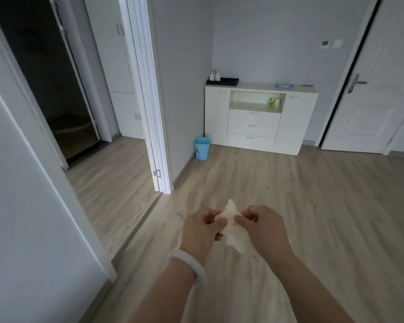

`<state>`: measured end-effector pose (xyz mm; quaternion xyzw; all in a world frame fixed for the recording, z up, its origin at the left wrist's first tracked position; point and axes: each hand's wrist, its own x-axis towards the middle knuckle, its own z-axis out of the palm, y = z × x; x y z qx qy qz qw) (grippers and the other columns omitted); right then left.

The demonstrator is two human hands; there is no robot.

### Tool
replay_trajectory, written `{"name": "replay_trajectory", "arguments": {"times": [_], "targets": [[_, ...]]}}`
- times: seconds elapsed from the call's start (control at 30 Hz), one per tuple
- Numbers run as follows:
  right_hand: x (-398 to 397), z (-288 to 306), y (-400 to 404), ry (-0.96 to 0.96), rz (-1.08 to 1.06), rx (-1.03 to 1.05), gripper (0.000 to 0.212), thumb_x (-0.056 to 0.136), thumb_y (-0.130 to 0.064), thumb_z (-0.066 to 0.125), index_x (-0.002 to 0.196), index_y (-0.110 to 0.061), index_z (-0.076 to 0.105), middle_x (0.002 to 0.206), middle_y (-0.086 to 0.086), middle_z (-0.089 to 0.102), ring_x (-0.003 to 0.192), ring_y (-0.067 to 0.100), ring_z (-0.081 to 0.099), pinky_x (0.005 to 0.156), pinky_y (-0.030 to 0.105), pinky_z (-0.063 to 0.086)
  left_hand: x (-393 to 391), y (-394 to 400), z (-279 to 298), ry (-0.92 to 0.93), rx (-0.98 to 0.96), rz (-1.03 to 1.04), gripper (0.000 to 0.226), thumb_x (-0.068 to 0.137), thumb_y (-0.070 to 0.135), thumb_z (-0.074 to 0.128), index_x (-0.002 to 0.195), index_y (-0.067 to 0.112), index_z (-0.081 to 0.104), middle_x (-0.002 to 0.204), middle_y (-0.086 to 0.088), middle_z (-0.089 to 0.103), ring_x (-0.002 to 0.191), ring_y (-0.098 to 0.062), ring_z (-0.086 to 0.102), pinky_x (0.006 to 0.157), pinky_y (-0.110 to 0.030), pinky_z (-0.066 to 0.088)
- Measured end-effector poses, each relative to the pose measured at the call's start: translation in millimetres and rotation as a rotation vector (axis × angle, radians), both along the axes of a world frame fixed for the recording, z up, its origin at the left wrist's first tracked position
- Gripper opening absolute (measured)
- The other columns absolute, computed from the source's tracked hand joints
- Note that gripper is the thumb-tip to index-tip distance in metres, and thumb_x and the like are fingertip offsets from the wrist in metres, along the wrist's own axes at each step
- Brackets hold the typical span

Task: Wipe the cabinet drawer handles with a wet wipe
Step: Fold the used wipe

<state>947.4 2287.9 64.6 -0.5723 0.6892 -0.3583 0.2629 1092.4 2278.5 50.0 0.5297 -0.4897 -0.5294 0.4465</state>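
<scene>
The wet wipe is being readied, well apart from the cabinet.
It is being pinched by left hand and right hand; the drawer handles are probably to be approached next.

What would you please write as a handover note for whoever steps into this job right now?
Left hand: pinches the wet wipe.
Right hand: pinches the same wipe from the other side, held out in front of the body.
Cabinet: across the wooden floor against the far wall; three drawer handles stacked in its middle section.
Done: wipe in hand.
Left: walk to the cabinet and wipe each handle; none touched yet.
</scene>
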Motion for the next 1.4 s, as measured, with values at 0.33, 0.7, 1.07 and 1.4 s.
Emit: {"name": "replay_trajectory", "arguments": {"times": [0.33, 0.7, 1.07, 1.4], "targets": [[-80, 13, -309, -0.073, -0.100, -0.053, 0.016, 0.087, -0.014, 0.065, 0.084, -0.029, 0.070, 0.070, -0.007, 0.067, 0.064, 0.014, 0.064, 0.064, 0.036, 0.055, -56, -320, 10, -0.232, -0.126, -0.011, 0.017, 0.090, 0.013, 0.066, 0.082, 0.028, 0.067, 0.069, 0.009, 0.066, 0.054, 0.003, 0.057, 0.050, -0.014, 0.044], [-230, -11, -630, -0.178, -0.040, -0.005, 0.012, 0.090, -0.012, 0.062, 0.087, -0.019, 0.070, 0.066, 0.000, 0.067, 0.052, 0.011, 0.063, 0.055, 0.031, 0.058, -210, -638, -12, -0.208, -0.020, 0.008, 0.012, 0.095, 0.017, 0.060, 0.089, 0.021, 0.069, 0.071, 0.002, 0.069, 0.057, -0.006, 0.058, 0.051, -0.020, 0.045], [-256, -32, -916, -0.101, 0.170, 0.031, 0.020, 0.084, -0.014, 0.066, 0.075, -0.024, 0.051, 0.063, -0.007, 0.056, 0.055, -0.003, 0.055, 0.050, 0.012, 0.040, -285, -908, -25, 0.003, 0.216, 0.077, 0.023, 0.088, 0.032, 0.071, 0.094, 0.010, 0.070, 0.080, -0.008, 0.074, 0.068, -0.018, 0.069, 0.076, -0.034, 0.061], [-246, -57, -1206, -0.632, 0.113, 0.308, 0.010, 0.089, -0.006, 0.061, 0.097, -0.011, 0.064, 0.097, 0.015, 0.067, 0.082, 0.023, 0.063, 0.063, 0.031, 0.056, -246, -1201, -60, 0.192, 0.232, 0.179, 0.022, 0.093, 0.005, 0.061, 0.110, -0.009, 0.062, 0.085, -0.017, 0.068, 0.069, -0.021, 0.067, 0.066, -0.030, 0.057]]}}
